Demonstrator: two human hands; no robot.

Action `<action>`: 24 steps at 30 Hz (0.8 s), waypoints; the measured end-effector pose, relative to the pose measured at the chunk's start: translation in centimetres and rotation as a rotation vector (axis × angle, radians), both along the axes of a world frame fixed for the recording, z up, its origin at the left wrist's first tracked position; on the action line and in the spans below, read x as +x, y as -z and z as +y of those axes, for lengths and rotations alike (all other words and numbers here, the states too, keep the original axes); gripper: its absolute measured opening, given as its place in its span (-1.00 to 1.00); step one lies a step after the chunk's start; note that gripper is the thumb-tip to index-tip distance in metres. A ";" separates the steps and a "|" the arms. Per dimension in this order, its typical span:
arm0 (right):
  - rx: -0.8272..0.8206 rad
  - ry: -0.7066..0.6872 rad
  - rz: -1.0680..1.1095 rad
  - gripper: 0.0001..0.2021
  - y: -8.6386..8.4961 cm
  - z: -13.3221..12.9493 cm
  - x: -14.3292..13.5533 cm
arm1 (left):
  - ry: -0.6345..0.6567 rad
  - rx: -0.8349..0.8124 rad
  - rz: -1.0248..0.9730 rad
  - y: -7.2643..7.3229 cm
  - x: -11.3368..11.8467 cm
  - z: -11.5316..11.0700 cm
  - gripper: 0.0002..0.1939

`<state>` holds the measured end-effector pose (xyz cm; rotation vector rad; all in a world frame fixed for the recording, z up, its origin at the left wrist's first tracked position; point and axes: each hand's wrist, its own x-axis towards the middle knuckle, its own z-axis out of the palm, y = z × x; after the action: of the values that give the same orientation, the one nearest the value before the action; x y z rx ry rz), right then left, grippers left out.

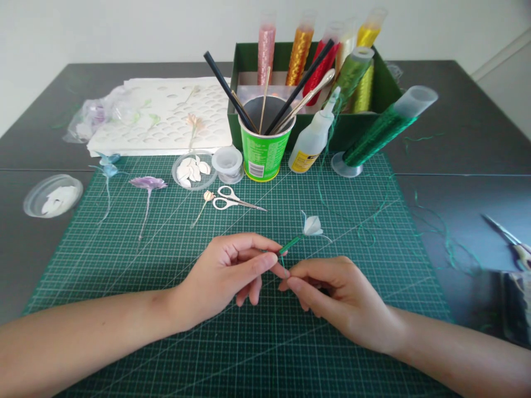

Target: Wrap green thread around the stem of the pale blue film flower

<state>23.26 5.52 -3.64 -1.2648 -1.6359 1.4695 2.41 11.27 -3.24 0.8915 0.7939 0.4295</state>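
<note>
L hand (230, 268) has thumb + index clamped on a green-wrapped stem (290, 245), held over the middle of the cutting mat (124, 287); stem's lower end hidden in the grip. R hand (336, 301): thumb + index fingertips together on a green thread (283, 261) running down from the stem; thread too fine to follow past there. Rest of R fingers curled under, mostly hidden. Pale flower (312, 225) just beyond stem tip; can't tell if joined.

Mat's near edge cut off, both forearms too. Nr mat's far L corner: blue flower (109, 168), purple flower (148, 183). Small scissors (240, 202) + a bud (208, 195) lie btwn hands & far edge. Along far edge: petal dish (213, 176), clear pot (227, 165), green cup (264, 152) w/ sticks (lower ends hidden), glue bottle (309, 141). Tilted thread tube (381, 135) nr far R corner.

Behind, dk green box (234, 130) is partly hidden by cup + bottle. On worktop (477, 193) past mat's R edge: bigger scissors (503, 229), handles cut off, + dark item (511, 304), also cut off, can't make out.
</note>
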 end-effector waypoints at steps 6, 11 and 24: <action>0.032 0.148 -0.006 -0.82 0.3 -0.7 -0.5 | 0.009 -0.015 -0.019 0.2 0.0 0.1 -0.79; 0.376 0.211 -0.126 -0.88 0.9 -1.3 -0.5 | 0.036 -0.042 -0.019 0.3 0.0 0.1 -0.77; 0.743 0.117 -0.321 -0.88 0.3 -1.3 0.3 | 0.025 -0.128 -0.111 0.1 0.0 -0.3 -0.72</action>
<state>23.53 4.23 -3.93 -1.1495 -2.0012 0.4944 2.38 10.94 -3.35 0.7513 0.6996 0.3989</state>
